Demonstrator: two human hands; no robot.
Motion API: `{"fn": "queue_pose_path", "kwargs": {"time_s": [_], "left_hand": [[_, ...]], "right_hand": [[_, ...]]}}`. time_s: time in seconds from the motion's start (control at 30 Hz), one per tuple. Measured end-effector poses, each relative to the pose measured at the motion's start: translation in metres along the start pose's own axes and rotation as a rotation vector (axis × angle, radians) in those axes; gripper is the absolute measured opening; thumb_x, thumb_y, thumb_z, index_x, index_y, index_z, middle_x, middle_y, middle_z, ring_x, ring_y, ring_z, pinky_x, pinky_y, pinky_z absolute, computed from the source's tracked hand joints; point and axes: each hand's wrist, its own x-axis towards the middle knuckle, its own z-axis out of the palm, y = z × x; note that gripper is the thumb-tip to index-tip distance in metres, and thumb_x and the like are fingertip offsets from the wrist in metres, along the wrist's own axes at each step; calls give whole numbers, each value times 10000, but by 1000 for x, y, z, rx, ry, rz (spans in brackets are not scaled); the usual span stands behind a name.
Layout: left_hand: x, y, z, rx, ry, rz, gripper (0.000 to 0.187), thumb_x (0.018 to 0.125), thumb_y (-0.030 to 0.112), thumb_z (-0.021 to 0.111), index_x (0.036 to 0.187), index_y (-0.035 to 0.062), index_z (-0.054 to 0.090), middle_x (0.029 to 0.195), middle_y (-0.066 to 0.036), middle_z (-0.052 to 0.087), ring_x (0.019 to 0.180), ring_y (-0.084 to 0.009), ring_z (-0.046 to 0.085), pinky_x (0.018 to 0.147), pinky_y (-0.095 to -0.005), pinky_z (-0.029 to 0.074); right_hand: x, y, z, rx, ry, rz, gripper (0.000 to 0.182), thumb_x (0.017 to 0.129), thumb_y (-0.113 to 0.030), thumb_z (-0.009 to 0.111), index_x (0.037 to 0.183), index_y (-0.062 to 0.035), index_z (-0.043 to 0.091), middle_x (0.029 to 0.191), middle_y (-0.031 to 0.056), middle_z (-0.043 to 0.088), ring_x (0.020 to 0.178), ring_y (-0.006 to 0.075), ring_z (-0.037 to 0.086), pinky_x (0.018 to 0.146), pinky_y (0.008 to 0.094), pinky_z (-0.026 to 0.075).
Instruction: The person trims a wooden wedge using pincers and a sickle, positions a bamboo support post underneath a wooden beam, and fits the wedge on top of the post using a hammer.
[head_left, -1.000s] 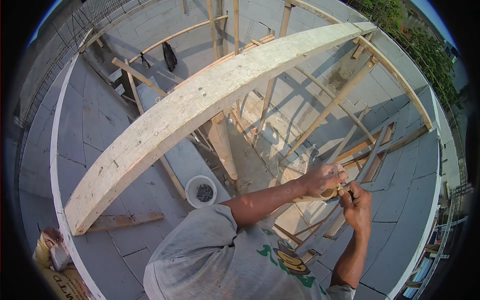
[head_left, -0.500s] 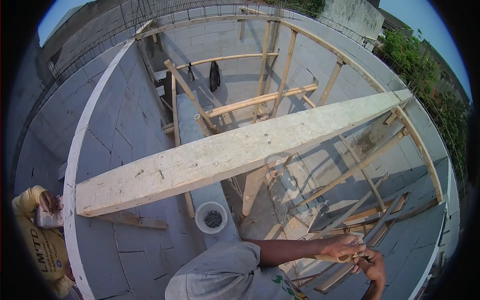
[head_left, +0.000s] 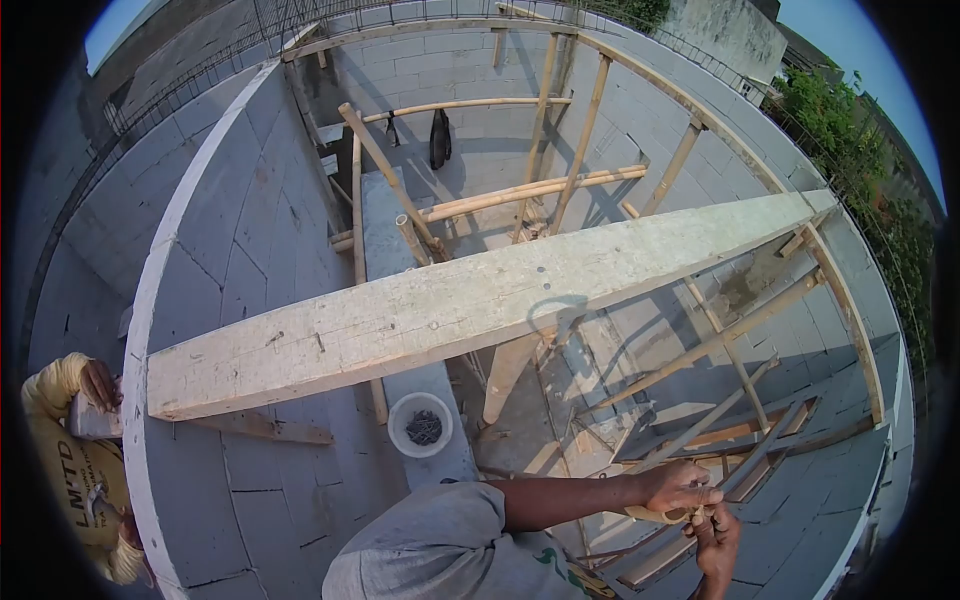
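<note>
At the lower right, my left hand (head_left: 678, 487) is closed on a tan, curved band-like thing (head_left: 655, 515), whose exact kind I cannot make out. Just below it, my right hand (head_left: 716, 543) pinches at the near end of the same thing, fingertips almost touching my left fingers. Part of the thing is hidden by the fingers. To the left of my arm, a white bucket (head_left: 400, 440) holding many dark nails (head_left: 424, 427) stands on a grey plank surface.
A long pale wooden board (head_left: 440, 315) spans between the block walls (head_left: 270, 480). Bamboo poles (head_left: 570, 185) and timber props stand below. At the left, another person in a yellow shirt (head_left: 100, 490) holds a pale object beyond the wall. Black gloves (head_left: 440, 140) hang farther back.
The view has shifted slightly. My two hands have moved a little left in view, still together at the tan thing. The other person's lower hand has moved to the chest area.
</note>
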Motion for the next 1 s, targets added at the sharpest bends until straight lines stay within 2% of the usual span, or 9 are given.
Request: {"fn": "queue_pose_path", "kwargs": {"time_s": [0.13,0.5,0.53,0.6,0.67,0.73,0.8,0.87,1.0], "left_hand": [[2,5,1,65,-3,-26,574,939,570,531,928,6,633,786,-114,644,745,-218,623,692,-366,481],[7,7,9,-85,19,-159,392,920,385,638,975,-2,647,808,-63,651,755,-107,588,663,-292,467],[8,-6,11,258,78,237,356,919,361,640,970,9,646,796,-68,643,720,-128,588,641,-299,462],[6,-12,14,405,108,360,291,914,317,643,962,31,645,779,-81,630,668,-178,588,608,-315,455],[0,10,7,58,53,-200,232,907,280,647,955,53,643,770,-95,620,633,-235,585,587,-331,451],[-2,6,1,273,126,-44,215,921,263,630,913,48,633,745,-80,616,620,-215,579,574,-325,442],[0,-10,-13,725,212,528,307,945,308,607,896,6,638,744,-31,618,655,-117,572,585,-304,442],[3,11,-27,186,85,-239,377,956,350,592,917,-20,657,758,-18,631,710,-72,568,615,-277,455],[16,-31,-43,373,110,331,270,966,121,554,1208,225,613,796,-54,609,571,-191,504,515,-322,413]], "right_hand": [[-1,42,-21,204,-44,93,204,920,-143,658,1018,36,641,749,80,661,651,147,621,616,277,495],[-11,57,-18,-156,44,-23,135,903,-33,630,1036,-5,636,746,73,646,652,166,601,638,300,489],[-13,69,-15,-188,33,-36,136,898,-30,632,1032,-10,636,753,81,645,659,183,603,642,306,489],[-25,86,-11,-286,50,-2,142,881,-19,636,1023,-20,642,776,100,644,686,225,614,656,325,491],[-34,98,-16,-438,80,74,156,858,-2,639,1011,-30,651,806,123,645,723,273,632,674,351,497],[-46,117,-5,-417,155,94,163,845,6,628,1000,-30,660,844,145,646,768,312,641,700,375,502],[-49,124,5,-477,174,121,169,835,-2,607,991,-14,673,901,175,649,844,358,651,750,410,509],[-47,125,15,-458,206,150,176,842,-31,618,1008,-12,674,910,180,650,854,367,647,768,416,507],[-30,108,27,-244,247,101,388,838,-146,687,1199,-32,604,1063,189,631,1016,371,621,880,416,491]]}}
